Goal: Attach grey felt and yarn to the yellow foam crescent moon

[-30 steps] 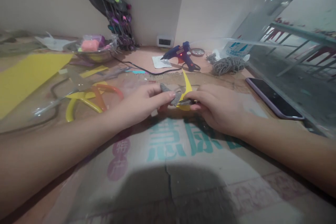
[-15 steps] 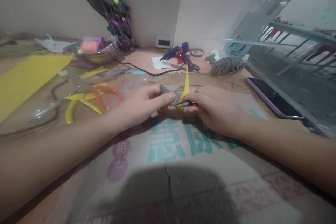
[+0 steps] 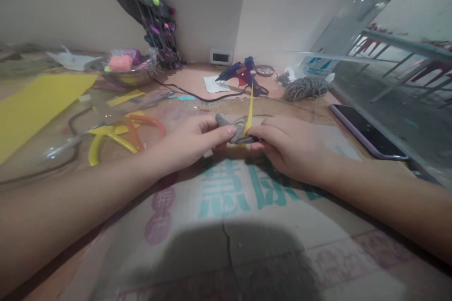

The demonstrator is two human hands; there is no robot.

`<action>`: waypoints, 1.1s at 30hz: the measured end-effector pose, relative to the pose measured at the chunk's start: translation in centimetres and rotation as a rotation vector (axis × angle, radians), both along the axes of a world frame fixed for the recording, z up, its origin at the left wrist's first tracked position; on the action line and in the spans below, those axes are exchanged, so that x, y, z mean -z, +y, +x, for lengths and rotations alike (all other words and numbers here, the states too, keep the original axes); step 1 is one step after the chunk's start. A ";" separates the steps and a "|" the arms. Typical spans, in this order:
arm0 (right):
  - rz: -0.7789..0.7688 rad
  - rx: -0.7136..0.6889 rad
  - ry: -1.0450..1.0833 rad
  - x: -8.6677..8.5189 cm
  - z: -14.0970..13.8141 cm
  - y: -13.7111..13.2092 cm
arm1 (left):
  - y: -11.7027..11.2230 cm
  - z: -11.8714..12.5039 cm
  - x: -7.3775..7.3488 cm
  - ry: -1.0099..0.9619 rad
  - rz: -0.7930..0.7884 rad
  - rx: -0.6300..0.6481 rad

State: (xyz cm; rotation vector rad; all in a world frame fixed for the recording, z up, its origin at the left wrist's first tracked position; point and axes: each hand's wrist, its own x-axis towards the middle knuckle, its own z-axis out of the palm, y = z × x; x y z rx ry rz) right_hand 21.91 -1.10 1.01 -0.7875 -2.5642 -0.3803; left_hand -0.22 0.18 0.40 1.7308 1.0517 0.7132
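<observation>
Left grip [image 3: 194,137] pinching gray yarn piece [image 3: 239,130] near middle, right grip [image 3: 291,143] pinching its end; yellow strip [image 3: 250,115] between.

We see a phone [image 3: 369,131] at right, a small white display [image 3: 221,57] upper centre, a bowl [image 3: 130,78] upper left.

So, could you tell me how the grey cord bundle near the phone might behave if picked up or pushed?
The grey cord bundle would probably sag, since its strands lie in loose loops. It seems unlikely to roll far, its outline being long and lumpy.
</observation>
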 end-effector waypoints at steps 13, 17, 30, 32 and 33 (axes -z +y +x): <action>-0.009 0.004 -0.034 -0.1 0.1 0.0 | 0.1 0.0 0.0 0.001 -0.019 -0.004; -0.021 -0.005 -0.025 0.0 0.1 0.1 | 0.0 0.0 0.0 -0.007 -0.025 -0.013; -0.054 -0.010 0.024 0.3 0.2 0.2 | 0.1 0.0 -0.1 0.008 -0.015 0.003; -0.052 -0.009 0.023 0.3 0.1 0.1 | 0.0 0.0 -0.1 0.008 -0.015 0.011; -0.052 -0.012 0.021 0.2 0.1 0.1 | 0.0 0.0 -0.1 0.010 -0.016 0.010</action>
